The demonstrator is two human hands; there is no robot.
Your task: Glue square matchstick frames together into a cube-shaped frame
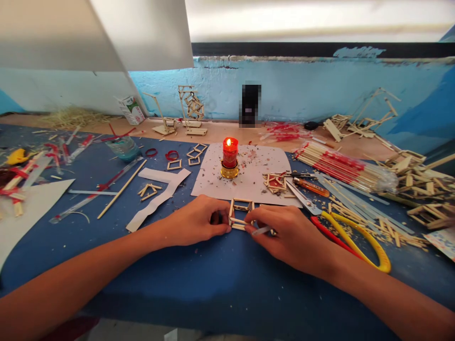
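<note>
A small frame of glued wooden sticks (pixel 241 214) rests on the blue table (pixel 213 279) in front of me. My left hand (pixel 197 220) is closed, pinching the frame's left side. My right hand (pixel 289 234) is closed on a thin white stick (pixel 261 230) and touches the frame's right side. Just beyond the frame a lit red candle (pixel 230 152) in a gold holder stands on a white sheet of paper (pixel 249 182).
Yellow-and-red-handled pliers (pixel 359 241) and a pile of wooden sticks (pixel 355 215) lie at right, with a bundle of red-banded sticks (pixel 341 168) and an orange cutter (pixel 311 186). Small stick squares (pixel 194 155), white paper strips (pixel 159 194) and stick models (pixel 192 109) lie at left and back.
</note>
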